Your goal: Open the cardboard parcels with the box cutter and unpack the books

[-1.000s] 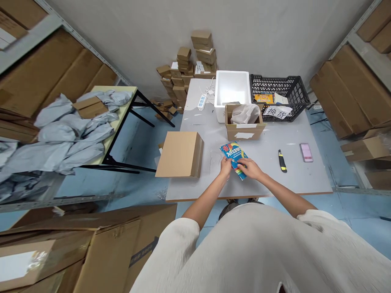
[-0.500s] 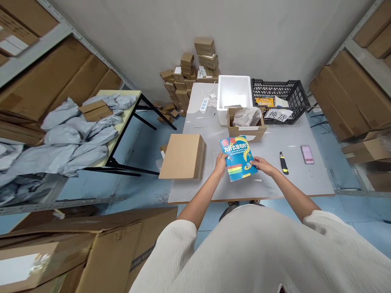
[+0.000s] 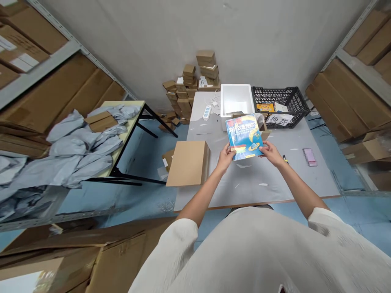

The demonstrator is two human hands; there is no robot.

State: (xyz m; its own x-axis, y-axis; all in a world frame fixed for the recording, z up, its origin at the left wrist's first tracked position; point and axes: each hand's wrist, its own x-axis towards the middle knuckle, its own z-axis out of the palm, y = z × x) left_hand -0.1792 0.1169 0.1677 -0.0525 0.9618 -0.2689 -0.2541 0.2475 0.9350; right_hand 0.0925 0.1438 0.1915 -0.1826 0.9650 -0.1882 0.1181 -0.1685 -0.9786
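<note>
Two hands hold one blue book (image 3: 244,136), raised off the table, its cover tilted toward the person. The left hand (image 3: 225,158) is clamped on its lower left corner, the right hand (image 3: 271,154) on its lower right; they are apart by the book's width, fingers bent closed around the edges. The book partly hides one small open carton (image 3: 265,133) behind it.

Between the forearms, the grey table (image 3: 244,195) runs to its brown near edge, dotted with white scraps. To the right lie one cutter (image 3: 285,159), partly covered by the right hand's wrist, and one pink phone (image 3: 310,157), a stretch of tabletop between them. To the left, one cardboard box (image 3: 186,164) overhangs the table's left edge.

At the far side stand one white foam box (image 3: 223,101) and, right beside it, one black crate (image 3: 301,103) holding at least two items. One power strip (image 3: 207,112) lies far left. Blue floor separates this table from one side table (image 3: 122,142) heaped with grey bags (image 3: 76,140).
</note>
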